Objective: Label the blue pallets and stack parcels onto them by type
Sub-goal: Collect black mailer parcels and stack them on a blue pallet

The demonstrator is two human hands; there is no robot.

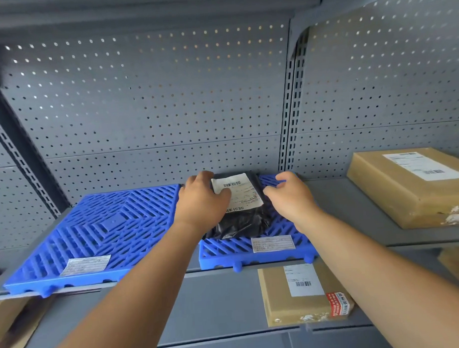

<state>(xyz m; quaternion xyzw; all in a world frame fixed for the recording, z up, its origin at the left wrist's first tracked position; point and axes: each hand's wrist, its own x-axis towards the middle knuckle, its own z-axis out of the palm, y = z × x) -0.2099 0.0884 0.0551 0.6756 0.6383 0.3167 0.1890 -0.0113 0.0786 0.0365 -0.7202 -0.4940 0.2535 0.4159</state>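
Note:
Two blue slatted pallets lie side by side on a grey shelf. The left pallet [95, 230] is bare and carries a white label [86, 264] at its front edge. The right pallet [252, 256] also bears a label [273, 243] in front. A black plastic parcel [240, 220] with a white shipping slip lies on the right pallet. My left hand [202, 200] rests on the parcel's left side, thumb on the slip. My right hand [291, 195] touches the parcel's right edge with curled fingers.
A brown cardboard box [406, 191] with a shipping label sits on the shelf at right. Another taped box [303, 296] stands on the lower shelf below the right pallet. More cardboard shows at lower left [12, 322]. Perforated grey back panel [155, 98] behind.

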